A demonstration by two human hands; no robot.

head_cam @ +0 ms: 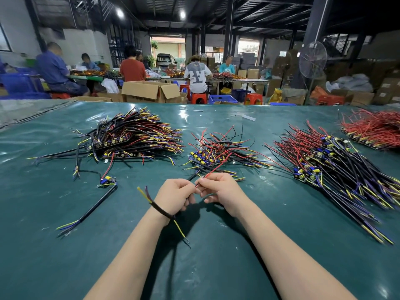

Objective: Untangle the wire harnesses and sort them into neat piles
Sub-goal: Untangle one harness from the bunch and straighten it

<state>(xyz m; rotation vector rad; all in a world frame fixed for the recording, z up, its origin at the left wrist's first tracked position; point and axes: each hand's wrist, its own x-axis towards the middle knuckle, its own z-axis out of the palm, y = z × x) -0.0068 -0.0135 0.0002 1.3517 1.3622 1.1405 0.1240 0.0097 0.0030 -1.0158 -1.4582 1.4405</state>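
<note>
From the head camera, the left hand and right hand are meeting above the green table, the curled fingers of both pinching a red wire that is running up into the tangled middle heap. A left pile and a right pile are flanking it. Beyond the table an open cardboard box and a blue crate are standing, their contents hidden.
</note>
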